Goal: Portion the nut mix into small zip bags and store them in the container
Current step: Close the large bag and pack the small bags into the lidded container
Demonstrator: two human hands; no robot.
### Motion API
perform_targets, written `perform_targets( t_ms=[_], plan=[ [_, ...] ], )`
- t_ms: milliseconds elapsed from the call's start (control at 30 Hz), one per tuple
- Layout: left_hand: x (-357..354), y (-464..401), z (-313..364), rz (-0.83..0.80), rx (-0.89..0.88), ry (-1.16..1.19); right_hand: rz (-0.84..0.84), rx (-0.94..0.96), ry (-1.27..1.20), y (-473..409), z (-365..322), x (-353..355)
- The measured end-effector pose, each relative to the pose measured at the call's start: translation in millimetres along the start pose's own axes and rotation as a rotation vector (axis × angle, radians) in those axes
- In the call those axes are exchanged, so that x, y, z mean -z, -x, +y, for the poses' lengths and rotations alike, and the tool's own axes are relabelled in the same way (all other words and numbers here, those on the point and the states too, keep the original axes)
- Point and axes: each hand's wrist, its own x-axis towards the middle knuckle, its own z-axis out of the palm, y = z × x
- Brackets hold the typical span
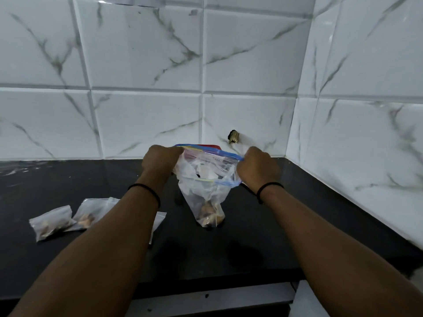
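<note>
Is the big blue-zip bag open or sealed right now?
Open: left hand and right hand pull the clear blue-zip bag mouth apart.

A clear zip bag [207, 179] with a blue seal strip hangs upright, its mouth stretched wide, a few nuts [209, 213] gathered in its bottom tip touching the worktop. Two small filled bags [51, 221] [91, 212] lie flat to its left, side by side.

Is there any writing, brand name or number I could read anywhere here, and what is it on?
None can be read.
Large zip bag, held up by the left hand and right hand: a faint dark mark below its blue zip strip, too blurred to read.
Small zip bags on the counter: no print visible.
</note>
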Motion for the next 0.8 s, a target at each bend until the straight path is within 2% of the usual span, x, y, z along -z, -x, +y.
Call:
perform_targets(
  t_ms=[67, 100, 167, 233, 300, 367, 467, 600, 800],
  plan=[
    [-1, 5, 0, -0.131, 0.149, 0.367, -0.106, -0.163, -0.303, -5, 3, -1],
    [0, 7, -1, -0.187, 0.174, 0.437, -0.149, -0.257, -0.493, -6, 3, 0],
    [2, 9, -5, -0.326, 0.188, 0.49, -0.218, -0.452, -0.814, -6, 2, 2],
    [5, 9, -10, -0.46, 0.193, 0.536, -0.285, -0.581, -1.022, -5, 1, 6],
    [7, 7, -17, -0.519, 0.18, 0.574, -0.368, -0.613, -1.218, -5, 2, 9],
    [7, 6, -23, -0.492, 0.129, 0.552, -0.464, -0.575, -1.359, -5, 6, 12],
    [8, 5, -26, -0.414, 0.089, 0.514, -0.57, -0.486, -1.418, -2, 9, 14],
    [13, 4, -19, -0.35, 0.133, 0.468, -0.572, -0.481, -1.362, 3, 9, 11],
    [20, 3, -19, -0.614, 0.142, 0.752, -0.434, -0.477, -1.314, 7, 0, 8]
  ],
)
